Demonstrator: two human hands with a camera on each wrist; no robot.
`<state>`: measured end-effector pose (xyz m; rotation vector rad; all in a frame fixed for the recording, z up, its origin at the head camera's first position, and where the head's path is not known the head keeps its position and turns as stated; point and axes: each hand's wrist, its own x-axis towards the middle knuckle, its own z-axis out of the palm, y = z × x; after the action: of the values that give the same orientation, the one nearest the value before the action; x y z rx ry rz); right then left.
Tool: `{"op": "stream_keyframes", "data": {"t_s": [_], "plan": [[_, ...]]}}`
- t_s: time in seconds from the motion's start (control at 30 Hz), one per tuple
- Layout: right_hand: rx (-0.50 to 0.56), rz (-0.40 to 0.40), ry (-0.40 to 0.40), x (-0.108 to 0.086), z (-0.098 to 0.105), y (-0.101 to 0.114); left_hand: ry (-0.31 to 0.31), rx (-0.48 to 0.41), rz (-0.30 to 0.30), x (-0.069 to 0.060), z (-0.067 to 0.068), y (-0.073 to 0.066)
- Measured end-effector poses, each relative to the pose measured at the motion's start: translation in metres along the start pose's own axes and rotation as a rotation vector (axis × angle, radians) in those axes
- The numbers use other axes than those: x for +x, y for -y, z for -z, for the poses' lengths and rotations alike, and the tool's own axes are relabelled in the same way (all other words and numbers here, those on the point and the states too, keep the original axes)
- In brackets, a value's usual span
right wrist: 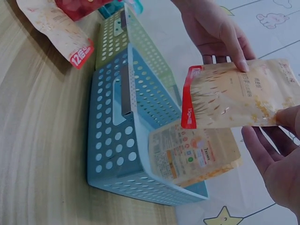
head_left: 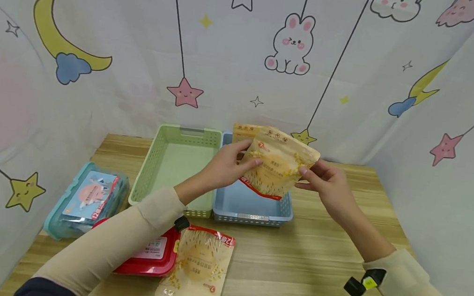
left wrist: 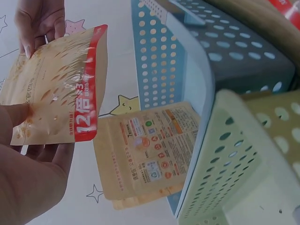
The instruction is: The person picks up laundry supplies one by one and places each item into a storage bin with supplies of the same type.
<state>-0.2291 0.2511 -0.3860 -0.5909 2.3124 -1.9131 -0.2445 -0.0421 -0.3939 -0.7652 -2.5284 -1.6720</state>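
Observation:
Both hands hold one beige pouch with a red band point(head_left: 275, 163) above the blue basket point(head_left: 247, 218). The left hand point(head_left: 229, 164) pinches its left edge, thumb on the front and fingers behind. At the opposite edge the right hand point(head_left: 329, 184) pinches it the same way. Behind it, more beige pouches point(left wrist: 150, 150) stand leaning in the blue basket, their tops above its rim; the right wrist view shows them too point(right wrist: 187, 152). Another beige pouch point(head_left: 197, 266) lies flat on the table, near the front.
A green basket point(head_left: 176, 161) stands against the blue one's left side. At the left are a teal-lidded container point(head_left: 89, 196) and a red-lidded box point(head_left: 155, 258), partly under the left forearm. A patterned white curtain point(head_left: 228, 48) hangs behind the wooden table point(head_left: 294, 266).

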Motion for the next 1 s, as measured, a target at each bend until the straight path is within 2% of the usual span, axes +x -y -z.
{"op": "stream_keyframes", "data": {"t_s": [0.33, 0.6, 0.8, 1.0], "plan": [[-0.067, 0.068, -0.022, 0.01, -0.003, 0.008, -0.055, 0.111, -0.029, 0.003, 0.007, -0.002], [-0.107, 0.062, -0.062, 0.022, -0.008, 0.007, -0.111, 0.207, 0.017, 0.004, 0.011, -0.005], [-0.153, 0.069, -0.082, 0.031, -0.013, 0.004, -0.134, 0.264, 0.027, 0.006, 0.014, -0.006], [-0.227, 0.077, -0.123, 0.04, -0.015, -0.003, -0.127, 0.296, 0.027, 0.012, 0.018, -0.001]]}}
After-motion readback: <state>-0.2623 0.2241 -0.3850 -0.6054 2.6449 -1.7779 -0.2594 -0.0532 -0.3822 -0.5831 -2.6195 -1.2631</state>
